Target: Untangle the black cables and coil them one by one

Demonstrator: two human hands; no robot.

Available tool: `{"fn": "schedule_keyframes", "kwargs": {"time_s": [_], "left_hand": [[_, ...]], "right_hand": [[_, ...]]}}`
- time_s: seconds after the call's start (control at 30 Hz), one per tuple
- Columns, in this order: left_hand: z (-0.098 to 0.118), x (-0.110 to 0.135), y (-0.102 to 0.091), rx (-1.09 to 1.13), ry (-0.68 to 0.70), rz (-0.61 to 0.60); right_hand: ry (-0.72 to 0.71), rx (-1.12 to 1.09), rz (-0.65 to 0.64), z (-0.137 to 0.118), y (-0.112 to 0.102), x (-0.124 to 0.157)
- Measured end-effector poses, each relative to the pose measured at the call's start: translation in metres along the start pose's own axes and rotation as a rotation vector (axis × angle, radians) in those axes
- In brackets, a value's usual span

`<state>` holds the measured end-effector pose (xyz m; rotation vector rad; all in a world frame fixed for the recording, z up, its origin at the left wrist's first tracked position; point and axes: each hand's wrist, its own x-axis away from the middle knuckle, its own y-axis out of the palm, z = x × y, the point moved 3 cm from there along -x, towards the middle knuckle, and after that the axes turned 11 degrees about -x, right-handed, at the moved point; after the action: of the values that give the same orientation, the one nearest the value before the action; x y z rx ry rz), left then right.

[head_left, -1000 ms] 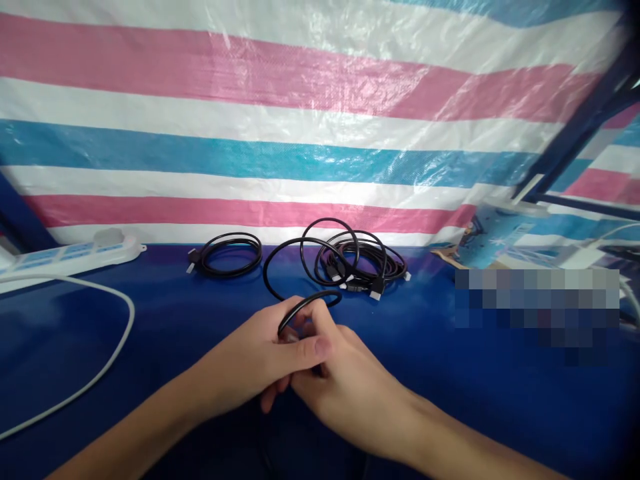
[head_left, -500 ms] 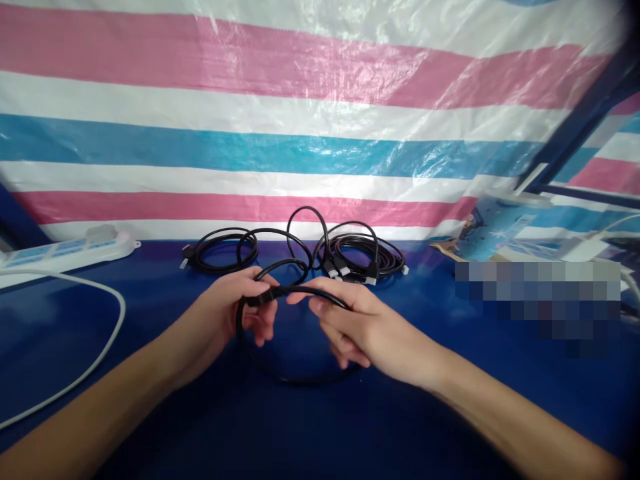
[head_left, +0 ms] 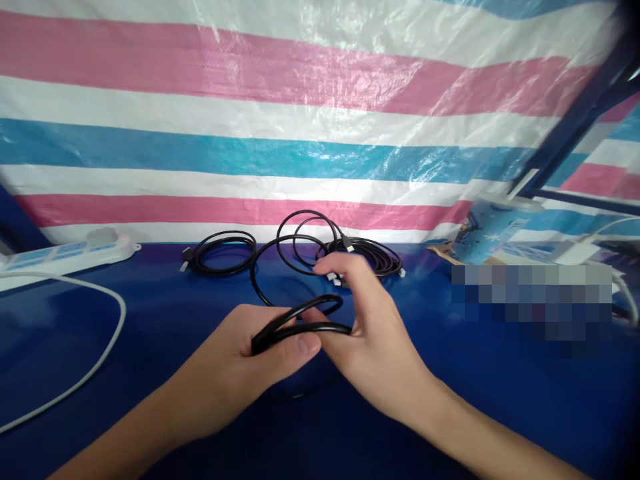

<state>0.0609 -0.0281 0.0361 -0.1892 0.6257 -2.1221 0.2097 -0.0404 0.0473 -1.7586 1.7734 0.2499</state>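
Note:
My left hand (head_left: 240, 360) is closed around a partly coiled black cable (head_left: 307, 328), thumb lying along its top. My right hand (head_left: 377, 340) holds the loop's right side in the crook between thumb and forefinger. Its forefinger is raised and bent, apart from the thumb; the other fingers are hidden. From the held loop, looser turns of cable rise behind the hands. A black plug (head_left: 349, 245) with a pale tip shows above my right forefinger. Behind it lies a pile of coiled black cables (head_left: 385, 257), with more pale-tipped plugs partly covered by my finger.
A separate coiled black cable (head_left: 223, 268) lies back left on the blue table (head_left: 175, 327). Far left are a white power strip (head_left: 75, 257) and a white cord (head_left: 113, 353). A blue patterned cup (head_left: 487, 230) stands at right beside a blurred-out patch. Striped sheeting (head_left: 300, 127) hangs behind.
Both hands have come nearer and lower. The plug that was at my left fingertips is out of sight there; the left hand now grips cable turns. My right forefinger has lifted off the cable.

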Motion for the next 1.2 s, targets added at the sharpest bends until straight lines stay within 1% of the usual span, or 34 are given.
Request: {"fn": "schedule_keyframes", "kwargs": {"time_s": [0.03, 0.1, 0.13, 0.17, 0.2, 0.23, 0.27, 0.33, 0.37, 0.43, 0.5, 0.57, 0.6, 0.67, 0.77, 0.8, 0.9, 0.97, 1.03, 1.1, 1.17, 1.2], "left_hand": [[-0.003, 0.001, -0.004, 0.014, 0.017, 0.064], [-0.01, 0.002, -0.013, 0.088, 0.036, 0.251], [-0.013, 0.002, -0.017, 0.145, 0.031, 0.347], [-0.016, 0.002, -0.02, 0.207, 0.014, 0.419], [-0.019, 0.001, -0.022, 0.271, -0.013, 0.449], [-0.02, -0.001, -0.021, 0.335, -0.051, 0.424], [-0.02, -0.003, -0.019, 0.395, -0.095, 0.351], [-0.018, -0.006, -0.012, 0.514, -0.156, 0.144], [-0.016, -0.006, -0.008, 0.571, -0.16, 0.054], [-0.01, -0.004, -0.003, 0.656, -0.139, -0.071], [-0.007, -0.001, 0.001, 0.69, -0.154, -0.143], [-0.006, 0.002, 0.003, 0.692, -0.225, -0.174], [-0.006, 0.003, 0.003, 0.698, -0.263, -0.163], [-0.007, 0.002, 0.002, 0.742, -0.302, -0.072], [-0.009, -0.001, -0.005, 0.887, -0.305, 0.145], [-0.01, -0.002, -0.008, 0.937, -0.293, 0.223], [-0.013, -0.003, -0.015, 1.051, -0.244, 0.419], [-0.016, -0.004, -0.018, 1.102, -0.232, 0.511], [-0.019, -0.004, -0.018, 1.133, -0.252, 0.567], [-0.021, -0.004, -0.016, 1.128, -0.284, 0.572], [-0.023, -0.006, -0.013, 1.092, -0.311, 0.551], [-0.024, -0.006, -0.01, 1.054, -0.32, 0.542]], "right_hand": [[0.107, -0.12, -0.098, 0.004, 0.003, -0.001], [0.3, -0.382, -0.269, 0.013, 0.012, -0.001], [0.36, -0.497, -0.318, 0.016, 0.015, -0.001], [0.397, -0.598, -0.338, 0.019, 0.017, 0.0], [0.419, -0.694, -0.332, 0.021, 0.018, 0.0], [0.44, -0.776, -0.312, 0.022, 0.018, 0.0], [0.456, -0.833, -0.287, 0.022, 0.017, 0.0], [0.486, -0.858, -0.248, 0.018, 0.013, -0.001], [0.514, -0.831, -0.269, 0.015, 0.011, -0.001], [0.611, -0.749, -0.382, 0.01, 0.01, 0.0], [0.724, -0.687, -0.482, 0.007, 0.011, 0.003], [0.793, -0.692, -0.499, 0.007, 0.013, 0.006], [0.804, -0.717, -0.486, 0.007, 0.014, 0.006], [0.773, -0.806, -0.437, 0.008, 0.016, 0.006], [0.653, -0.967, -0.327, 0.012, 0.02, 0.004], [0.619, -1.021, -0.311, 0.013, 0.021, 0.004], [0.551, -1.18, -0.366, 0.014, 0.029, 0.006], [0.513, -1.266, -0.422, 0.013, 0.032, 0.008], [0.51, -1.322, -0.467, 0.012, 0.034, 0.009], [0.527, -1.338, -0.525, 0.009, 0.035, 0.012], [0.504, -1.279, -0.61, 0.004, 0.037, 0.015], [0.474, -1.208, -0.643, 0.002, 0.039, 0.017]]}}
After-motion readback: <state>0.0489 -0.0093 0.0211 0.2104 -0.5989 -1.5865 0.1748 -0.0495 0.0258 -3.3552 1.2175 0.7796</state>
